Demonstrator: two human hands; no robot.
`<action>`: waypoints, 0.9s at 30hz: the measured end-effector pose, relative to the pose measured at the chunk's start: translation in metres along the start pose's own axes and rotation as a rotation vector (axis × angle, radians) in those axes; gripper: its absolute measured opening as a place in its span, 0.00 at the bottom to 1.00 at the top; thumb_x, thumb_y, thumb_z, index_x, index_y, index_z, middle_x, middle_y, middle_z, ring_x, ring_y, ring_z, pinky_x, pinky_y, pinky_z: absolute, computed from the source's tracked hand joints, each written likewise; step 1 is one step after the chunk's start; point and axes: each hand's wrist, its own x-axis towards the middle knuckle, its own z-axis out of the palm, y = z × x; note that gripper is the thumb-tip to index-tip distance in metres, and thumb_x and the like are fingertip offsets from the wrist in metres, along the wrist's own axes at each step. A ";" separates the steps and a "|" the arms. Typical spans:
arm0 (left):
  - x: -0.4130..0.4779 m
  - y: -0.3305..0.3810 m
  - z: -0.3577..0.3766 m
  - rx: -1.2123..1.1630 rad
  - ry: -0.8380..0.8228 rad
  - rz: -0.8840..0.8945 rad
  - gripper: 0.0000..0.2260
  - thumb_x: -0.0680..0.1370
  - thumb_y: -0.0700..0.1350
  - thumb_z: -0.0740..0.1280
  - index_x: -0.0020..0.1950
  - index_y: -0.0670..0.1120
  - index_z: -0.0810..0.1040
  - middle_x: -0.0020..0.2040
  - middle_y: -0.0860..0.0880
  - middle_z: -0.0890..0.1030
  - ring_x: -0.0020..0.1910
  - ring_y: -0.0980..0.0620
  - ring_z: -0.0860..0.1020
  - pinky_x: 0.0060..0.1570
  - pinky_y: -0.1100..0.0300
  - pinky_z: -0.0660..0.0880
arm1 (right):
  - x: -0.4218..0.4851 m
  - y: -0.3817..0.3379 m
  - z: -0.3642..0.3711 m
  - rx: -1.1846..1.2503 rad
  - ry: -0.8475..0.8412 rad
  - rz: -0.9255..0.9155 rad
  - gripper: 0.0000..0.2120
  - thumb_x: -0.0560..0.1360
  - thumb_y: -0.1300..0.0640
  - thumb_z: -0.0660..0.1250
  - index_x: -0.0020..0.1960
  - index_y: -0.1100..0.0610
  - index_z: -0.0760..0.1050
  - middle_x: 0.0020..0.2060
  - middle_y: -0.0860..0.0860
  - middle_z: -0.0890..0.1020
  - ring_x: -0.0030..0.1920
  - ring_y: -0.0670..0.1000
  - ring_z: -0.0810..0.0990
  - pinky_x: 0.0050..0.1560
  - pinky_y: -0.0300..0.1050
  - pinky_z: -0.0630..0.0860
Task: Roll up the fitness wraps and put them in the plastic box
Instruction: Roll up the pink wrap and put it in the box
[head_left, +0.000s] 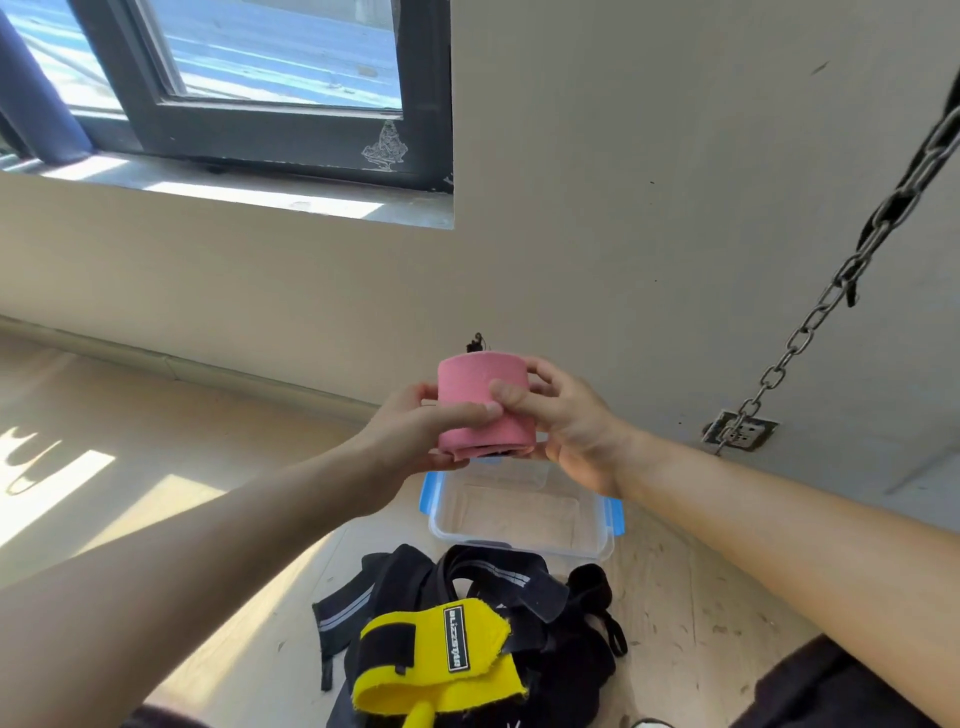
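My left hand (415, 436): grips pink wrap roll (485, 408).
My right hand (566, 421): pinches same roll.
Plastic box (519, 519): below, open.

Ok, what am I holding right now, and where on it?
The rolled pink wrap: left hand and right hand grip its opposite sides, thumbs on the front.

A beige wall (623, 208) filled the frame; a dark-framed window (260, 119) sat upper left, a chain (827, 292) hung at right, and sunlight patched the wooden floor (62, 493) lower left.
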 end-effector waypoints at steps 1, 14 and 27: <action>0.000 0.000 0.000 -0.012 0.013 0.007 0.35 0.64 0.53 0.80 0.67 0.43 0.73 0.60 0.41 0.82 0.52 0.46 0.86 0.55 0.49 0.83 | 0.001 -0.001 -0.001 0.015 -0.014 -0.012 0.28 0.67 0.50 0.77 0.65 0.53 0.76 0.60 0.53 0.83 0.58 0.56 0.84 0.58 0.60 0.81; 0.045 -0.030 -0.017 0.591 0.030 0.002 0.13 0.82 0.54 0.67 0.59 0.46 0.80 0.54 0.45 0.83 0.45 0.51 0.79 0.45 0.58 0.77 | 0.060 0.049 -0.042 -0.284 0.267 0.133 0.32 0.65 0.56 0.83 0.65 0.54 0.73 0.58 0.52 0.79 0.56 0.55 0.82 0.50 0.59 0.84; 0.109 -0.212 0.000 0.890 0.188 -0.060 0.34 0.79 0.55 0.70 0.81 0.48 0.60 0.74 0.46 0.68 0.71 0.45 0.71 0.65 0.48 0.72 | 0.143 0.239 -0.070 -0.164 0.475 0.422 0.36 0.62 0.58 0.85 0.65 0.57 0.72 0.59 0.56 0.78 0.55 0.58 0.80 0.52 0.53 0.82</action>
